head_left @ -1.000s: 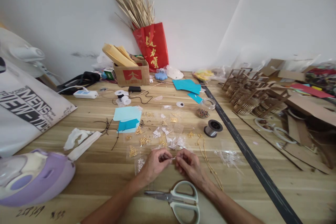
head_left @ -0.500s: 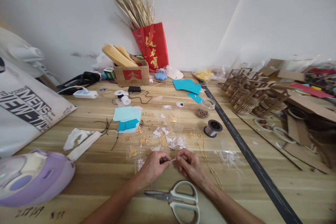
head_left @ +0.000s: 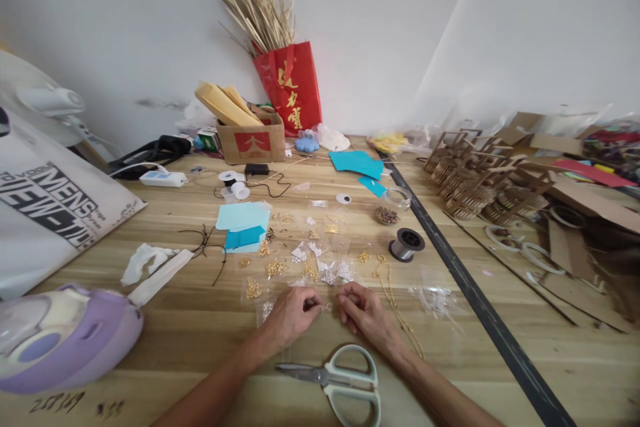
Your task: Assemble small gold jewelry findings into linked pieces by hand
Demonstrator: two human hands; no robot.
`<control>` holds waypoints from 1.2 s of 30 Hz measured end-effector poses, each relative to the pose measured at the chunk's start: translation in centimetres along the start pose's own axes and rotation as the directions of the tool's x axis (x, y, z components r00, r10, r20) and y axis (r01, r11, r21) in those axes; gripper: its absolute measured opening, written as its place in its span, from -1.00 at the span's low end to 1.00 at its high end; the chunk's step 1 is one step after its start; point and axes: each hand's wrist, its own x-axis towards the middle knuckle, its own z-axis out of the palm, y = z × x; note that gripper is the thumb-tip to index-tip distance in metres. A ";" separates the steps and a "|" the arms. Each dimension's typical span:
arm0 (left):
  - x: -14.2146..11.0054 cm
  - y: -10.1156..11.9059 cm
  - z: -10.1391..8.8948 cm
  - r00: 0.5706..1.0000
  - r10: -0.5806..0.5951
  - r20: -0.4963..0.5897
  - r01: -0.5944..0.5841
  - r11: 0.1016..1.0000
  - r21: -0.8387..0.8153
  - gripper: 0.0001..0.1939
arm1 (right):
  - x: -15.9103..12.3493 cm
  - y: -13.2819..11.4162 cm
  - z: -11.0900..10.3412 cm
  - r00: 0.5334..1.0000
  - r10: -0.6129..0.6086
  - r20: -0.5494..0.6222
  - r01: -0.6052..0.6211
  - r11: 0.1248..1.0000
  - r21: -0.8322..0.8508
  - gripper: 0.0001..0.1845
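My left hand point(head_left: 295, 313) is closed in a pinch on a small silvery ring-like finding point(head_left: 327, 307), which pokes out past the fingertips. Just to its right, my right hand point(head_left: 365, 315) has its fingers curled and pressed together; whatever they hold, if anything, is hidden. A small gap separates the two hands. Below them on the table lie scissors point(head_left: 345, 377) with pale handles. Beyond the fingertips are small bags of silvery pieces point(head_left: 336, 273) and gold-coloured findings point(head_left: 275, 269). A gold chain point(head_left: 393, 300) runs beside my right wrist.
A spool of wire point(head_left: 407, 245) and a glass jar of beads point(head_left: 393, 207) stand right of centre. Blue sheets point(head_left: 243, 223) lie to the left, near a purple-and-white appliance point(head_left: 75, 340). Small wooden baskets point(head_left: 485, 177) crowd the right. A red bag point(head_left: 291, 90) leans on the wall.
My hands have drawn slightly apart. The silvery piece that spanned both sets of fingertips now shows only at my left fingertips.
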 end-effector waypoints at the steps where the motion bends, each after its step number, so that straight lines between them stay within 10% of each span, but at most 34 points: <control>1: -0.1 0.0 0.0 1.000 -0.010 0.005 0.010 0.999 0.037 -0.83 | 0.1 0.1 -0.1 1.000 0.002 0.004 -0.002 1.000 0.001 -0.63; 22: -0.1 0.0 -0.3 1.000 0.011 0.027 -0.013 0.994 0.109 -0.83 | 0.4 -0.2 -3.0 0.991 -0.095 -0.097 0.066 0.962 -0.264 -0.80; 32: -0.3 -0.2 0.0 0.996 0.036 0.081 -0.053 0.973 0.224 -0.81 | -1.9 -0.9 -3.7 0.960 -0.278 0.042 0.203 0.584 -0.786 -0.81; 36: -0.3 -0.3 0.1 0.994 0.009 0.107 -0.033 0.973 0.227 -0.83 | -3.9 -3.4 -2.9 0.972 -0.054 0.228 0.226 0.470 -0.853 -0.76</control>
